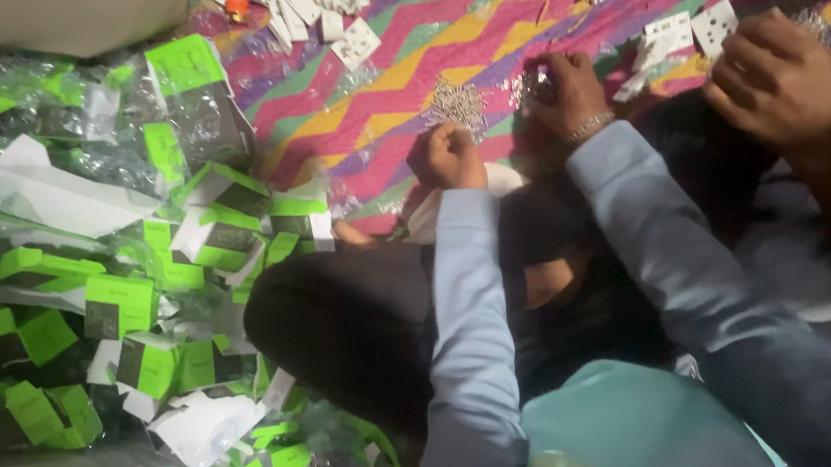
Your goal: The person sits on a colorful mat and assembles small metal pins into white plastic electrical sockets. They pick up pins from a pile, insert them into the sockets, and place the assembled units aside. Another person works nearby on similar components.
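Observation:
Both my arms wear light blue sleeves and reach forward over a zigzag-striped cloth [438,31]. My left hand [449,155] is curled into a fist just below a small heap of shiny metal screws [459,104]; I see nothing in it. My right hand [568,90], with a bracelet at the wrist, rests fingers-down on a second glittering cluster of screws [528,86]. Whether it grips any is hidden. White socket plates [354,44] lie scattered on the cloth beyond.
Another person's hand [778,77] is at the right, near more white plates [713,27]. A heap of green-and-black boxes [121,304] and clear plastic wrapping [79,163] fills the left. My dark-clothed knee [343,320] lies below the hands.

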